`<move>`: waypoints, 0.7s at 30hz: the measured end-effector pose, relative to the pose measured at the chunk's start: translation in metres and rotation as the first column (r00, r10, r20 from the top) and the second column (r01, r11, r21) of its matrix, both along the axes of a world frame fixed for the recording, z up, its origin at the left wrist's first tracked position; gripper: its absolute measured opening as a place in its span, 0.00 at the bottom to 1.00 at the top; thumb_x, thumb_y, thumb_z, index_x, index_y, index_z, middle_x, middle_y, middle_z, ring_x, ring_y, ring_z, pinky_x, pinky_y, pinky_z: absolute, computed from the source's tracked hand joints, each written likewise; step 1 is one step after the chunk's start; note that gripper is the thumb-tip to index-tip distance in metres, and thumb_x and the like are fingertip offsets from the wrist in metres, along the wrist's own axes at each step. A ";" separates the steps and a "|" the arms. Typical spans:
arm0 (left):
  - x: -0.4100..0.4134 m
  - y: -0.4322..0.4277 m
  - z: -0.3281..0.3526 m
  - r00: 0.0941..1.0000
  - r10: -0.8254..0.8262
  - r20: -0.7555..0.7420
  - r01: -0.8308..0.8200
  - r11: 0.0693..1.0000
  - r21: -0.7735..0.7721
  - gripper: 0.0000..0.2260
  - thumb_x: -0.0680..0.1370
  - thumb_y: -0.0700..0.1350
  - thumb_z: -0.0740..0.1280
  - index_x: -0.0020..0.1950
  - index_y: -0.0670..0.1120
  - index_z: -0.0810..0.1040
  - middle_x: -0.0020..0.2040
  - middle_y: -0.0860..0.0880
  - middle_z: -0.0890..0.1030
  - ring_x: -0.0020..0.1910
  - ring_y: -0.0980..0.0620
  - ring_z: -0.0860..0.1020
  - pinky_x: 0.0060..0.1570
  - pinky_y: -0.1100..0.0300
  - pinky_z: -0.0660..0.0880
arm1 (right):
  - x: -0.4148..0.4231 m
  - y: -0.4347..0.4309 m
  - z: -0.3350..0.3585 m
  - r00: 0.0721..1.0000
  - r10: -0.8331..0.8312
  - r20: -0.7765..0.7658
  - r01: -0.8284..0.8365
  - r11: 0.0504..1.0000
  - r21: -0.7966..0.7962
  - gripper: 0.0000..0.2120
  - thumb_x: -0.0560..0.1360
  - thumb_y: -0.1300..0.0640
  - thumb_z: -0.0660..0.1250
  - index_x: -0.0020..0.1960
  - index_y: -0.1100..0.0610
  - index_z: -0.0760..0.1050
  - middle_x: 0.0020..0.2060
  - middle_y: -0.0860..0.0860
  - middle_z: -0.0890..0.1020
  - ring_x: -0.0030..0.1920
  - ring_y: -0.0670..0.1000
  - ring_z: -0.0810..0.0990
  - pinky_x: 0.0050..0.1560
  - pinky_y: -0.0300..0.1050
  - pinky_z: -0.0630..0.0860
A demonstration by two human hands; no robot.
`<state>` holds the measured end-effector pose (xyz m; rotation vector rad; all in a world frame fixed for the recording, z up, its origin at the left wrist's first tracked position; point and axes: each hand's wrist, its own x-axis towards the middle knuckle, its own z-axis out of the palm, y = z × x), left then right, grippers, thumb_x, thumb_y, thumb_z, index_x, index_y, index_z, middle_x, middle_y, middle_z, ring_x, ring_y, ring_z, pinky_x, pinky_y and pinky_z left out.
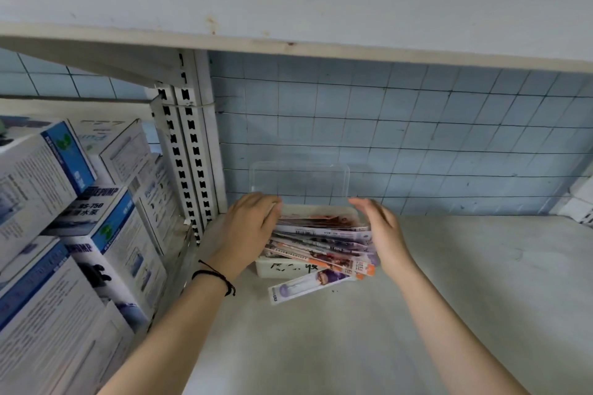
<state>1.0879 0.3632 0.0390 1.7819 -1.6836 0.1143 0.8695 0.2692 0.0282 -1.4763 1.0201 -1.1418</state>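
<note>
While beside one box [282,269], two hands [247,228] [383,234]

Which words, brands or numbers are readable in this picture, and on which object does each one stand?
"RS-750": on the middle box of the left stack.
"PUMP": end of a longer word above it, and again on the lower box.
"水泵": under the number, same box.
Handwriting on the white container: not readable.
Print on the packets: too blurred.
Small text on the other boxes: too small.
</note>
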 end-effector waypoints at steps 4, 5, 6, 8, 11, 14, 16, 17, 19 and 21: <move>-0.006 0.014 0.007 0.984 -0.173 -0.050 0.166 0.979 -0.120 0.23 0.78 0.59 0.53 0.60 0.48 0.79 0.58 0.52 0.80 0.63 0.54 0.71 0.62 0.59 0.64 | -0.009 0.009 0.001 0.989 0.118 -0.090 -0.126 0.988 -0.087 0.13 0.80 0.51 0.58 0.56 0.53 0.79 0.56 0.40 0.80 0.58 0.35 0.75 0.54 0.24 0.68; -0.009 0.017 0.007 0.974 -0.226 -0.025 0.222 0.970 -0.102 0.22 0.78 0.61 0.55 0.61 0.50 0.78 0.60 0.54 0.79 0.65 0.56 0.69 0.64 0.58 0.63 | -0.011 0.011 0.000 0.977 0.164 -0.139 -0.177 0.980 -0.086 0.14 0.79 0.48 0.58 0.58 0.50 0.78 0.58 0.40 0.78 0.59 0.35 0.74 0.56 0.28 0.68; -0.012 0.019 0.006 0.961 -0.276 0.009 0.276 0.959 -0.060 0.22 0.77 0.63 0.56 0.63 0.53 0.77 0.63 0.57 0.77 0.68 0.56 0.67 0.66 0.56 0.61 | -0.011 0.012 0.000 0.957 0.208 -0.200 -0.228 0.971 -0.079 0.14 0.78 0.46 0.58 0.58 0.48 0.77 0.60 0.39 0.77 0.59 0.36 0.73 0.58 0.31 0.68; -0.016 0.019 0.000 0.933 -0.346 0.100 0.340 0.938 0.075 0.24 0.76 0.65 0.56 0.69 0.58 0.70 0.70 0.60 0.69 0.74 0.56 0.59 0.70 0.56 0.54 | -0.010 0.013 0.001 0.905 0.259 -0.336 -0.303 0.949 -0.083 0.13 0.78 0.46 0.60 0.59 0.46 0.77 0.62 0.39 0.74 0.62 0.39 0.72 0.61 0.36 0.70; -0.019 0.014 -0.012 0.877 -0.407 0.256 0.347 0.904 0.250 0.30 0.75 0.68 0.52 0.75 0.59 0.59 0.76 0.59 0.57 0.77 0.55 0.47 0.72 0.56 0.45 | -0.007 0.009 -0.001 0.831 0.241 -0.502 -0.367 0.914 -0.169 0.13 0.79 0.50 0.62 0.61 0.48 0.77 0.63 0.41 0.74 0.67 0.40 0.67 0.68 0.40 0.63; -0.023 0.013 -0.016 0.872 -0.395 0.290 0.301 0.899 0.320 0.30 0.75 0.67 0.46 0.76 0.59 0.57 0.77 0.57 0.56 0.77 0.55 0.48 0.71 0.59 0.42 | -0.008 0.010 0.000 0.869 0.274 -0.411 -0.345 0.932 -0.107 0.12 0.79 0.50 0.61 0.59 0.47 0.79 0.59 0.42 0.79 0.62 0.44 0.76 0.60 0.40 0.74; -0.026 0.012 -0.014 0.894 -0.355 0.273 0.264 0.910 0.319 0.29 0.76 0.65 0.44 0.76 0.58 0.57 0.77 0.57 0.57 0.77 0.54 0.52 0.72 0.60 0.45 | -0.010 0.011 0.000 0.918 0.255 -0.305 -0.294 0.952 -0.088 0.10 0.80 0.51 0.60 0.55 0.45 0.79 0.55 0.42 0.81 0.57 0.44 0.80 0.52 0.41 0.78; -0.028 0.010 -0.013 0.900 -0.338 0.275 0.245 0.915 0.322 0.27 0.77 0.63 0.44 0.76 0.58 0.57 0.77 0.57 0.57 0.77 0.53 0.52 0.73 0.58 0.47 | -0.012 0.010 0.000 0.933 0.231 -0.276 -0.267 0.958 -0.101 0.10 0.80 0.52 0.59 0.53 0.44 0.79 0.54 0.41 0.82 0.56 0.42 0.80 0.53 0.40 0.78; -0.030 0.005 -0.011 0.911 -0.312 0.271 0.207 0.912 0.354 0.26 0.79 0.61 0.44 0.76 0.58 0.55 0.77 0.57 0.56 0.77 0.53 0.51 0.74 0.55 0.48 | -0.015 0.009 0.000 0.948 0.207 -0.243 -0.243 0.962 -0.126 0.11 0.81 0.53 0.58 0.54 0.45 0.79 0.56 0.38 0.80 0.59 0.39 0.77 0.57 0.34 0.74; -0.033 -0.001 -0.010 0.924 -0.291 0.247 0.173 0.896 0.408 0.24 0.81 0.59 0.46 0.77 0.57 0.53 0.78 0.57 0.54 0.77 0.52 0.50 0.74 0.54 0.47 | -0.019 0.008 0.000 0.940 0.208 -0.270 -0.253 0.957 -0.142 0.12 0.81 0.54 0.58 0.58 0.48 0.78 0.59 0.38 0.77 0.62 0.38 0.74 0.62 0.32 0.70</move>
